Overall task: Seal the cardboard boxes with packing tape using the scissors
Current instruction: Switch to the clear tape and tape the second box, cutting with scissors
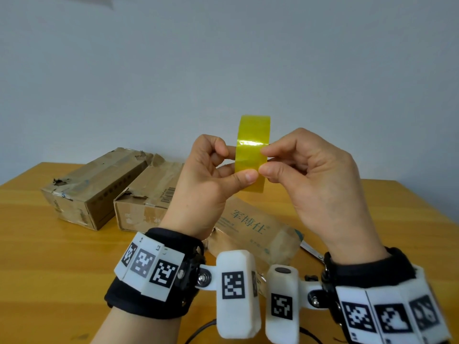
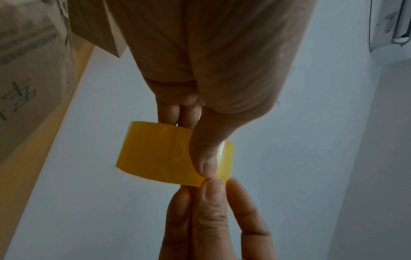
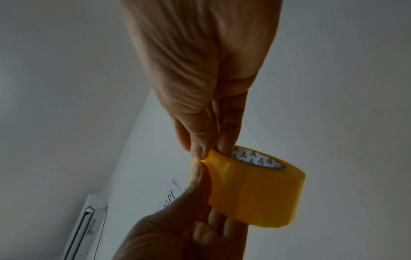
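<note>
A wooden table [image 1: 37, 256] with a warm yellow-brown top carries three worn cardboard boxes. The left box [image 1: 94, 184] and the middle box [image 1: 149, 197] lie side by side, close together. The nearest box [image 1: 250, 234], printed with green characters, lies right of them. Scissors [image 1: 311, 252] lie just beside it.

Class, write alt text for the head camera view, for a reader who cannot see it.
Two hands hold a yellow packing tape roll above a wooden table: the left hand grips it, the right hand pinches its edge. Three worn cardboard boxes lie behind.
</note>
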